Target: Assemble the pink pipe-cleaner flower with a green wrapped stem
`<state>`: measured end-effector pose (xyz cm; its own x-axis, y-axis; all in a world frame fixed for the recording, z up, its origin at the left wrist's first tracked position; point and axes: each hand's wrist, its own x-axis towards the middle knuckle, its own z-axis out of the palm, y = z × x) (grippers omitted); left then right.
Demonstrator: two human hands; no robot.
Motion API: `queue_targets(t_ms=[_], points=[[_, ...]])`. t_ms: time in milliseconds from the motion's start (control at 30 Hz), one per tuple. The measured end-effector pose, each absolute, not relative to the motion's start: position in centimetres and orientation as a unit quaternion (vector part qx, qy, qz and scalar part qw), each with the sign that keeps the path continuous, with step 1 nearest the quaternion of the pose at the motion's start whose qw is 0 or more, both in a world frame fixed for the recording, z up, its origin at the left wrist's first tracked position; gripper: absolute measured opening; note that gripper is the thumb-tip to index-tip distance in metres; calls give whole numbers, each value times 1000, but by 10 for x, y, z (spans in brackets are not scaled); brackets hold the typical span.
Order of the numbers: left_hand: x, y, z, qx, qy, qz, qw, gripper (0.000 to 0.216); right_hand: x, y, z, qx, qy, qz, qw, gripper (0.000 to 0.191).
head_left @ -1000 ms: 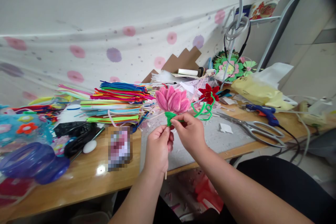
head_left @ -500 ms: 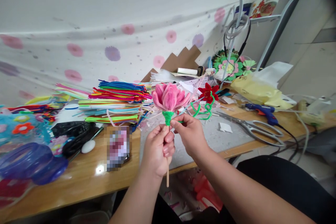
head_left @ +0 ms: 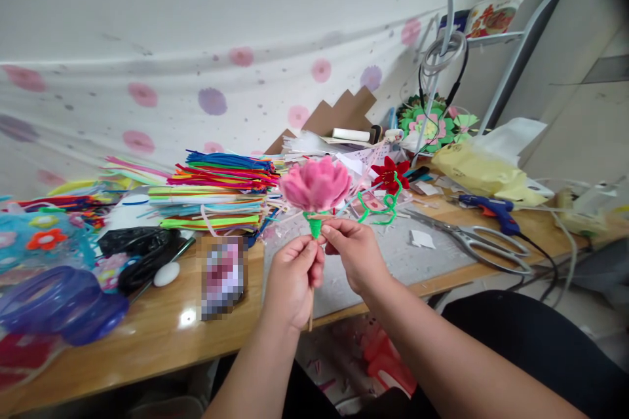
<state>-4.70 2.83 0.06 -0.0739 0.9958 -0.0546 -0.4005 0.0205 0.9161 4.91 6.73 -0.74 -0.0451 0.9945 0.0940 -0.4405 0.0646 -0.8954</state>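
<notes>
the pink flower (head_left: 315, 184), fuzzy and full, is up in the air over the front edge of the table (head_left: 147, 340), in front of the person's chest. under its petals sits a green wrap (head_left: 314, 225), and below that a thin wooden stick (head_left: 310, 315) pokes out beneath the left hand (head_left: 293, 281), which is closed around the stick. the right hand (head_left: 356, 255) pinches the green wrap just beside the left thumb, fingers curled in tight.

behind the hands lies a grey mat (head_left: 393, 255) with a red flower (head_left: 390, 175) and a green loop (head_left: 376, 206) at its far edge. to the left is a heap of coloured pipe cleaners (head_left: 216, 190). scissors (head_left: 481, 245) and a blue glue gun (head_left: 491, 209) lie well to the right. a yellow bag (head_left: 481, 173) bulges behind them; i cannot tell what is inside. far left, a purple plastic tub (head_left: 59, 304) lies on the table, its contents unclear. a printed bowl (head_left: 494, 13) sits up on a shelf.
</notes>
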Motion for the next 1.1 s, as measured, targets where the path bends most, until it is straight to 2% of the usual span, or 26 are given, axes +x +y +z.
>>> queue_targets(t_ms=[200, 533, 767, 1100], points=[[-46, 26, 1, 357, 401, 597, 596, 20, 49, 66, -4, -317, -388, 622, 601, 18], [-44, 25, 1, 375, 417, 619, 550, 24, 49, 68, -5, -314, -327, 659, 600, 22], [-48, 29, -5, 315, 415, 622, 585, 24, 49, 65, -11, -305, -312, 706, 558, 22], [-46, 24, 3, 293, 356, 597, 657, 22, 52, 62, -5, -315, -378, 667, 560, 20]])
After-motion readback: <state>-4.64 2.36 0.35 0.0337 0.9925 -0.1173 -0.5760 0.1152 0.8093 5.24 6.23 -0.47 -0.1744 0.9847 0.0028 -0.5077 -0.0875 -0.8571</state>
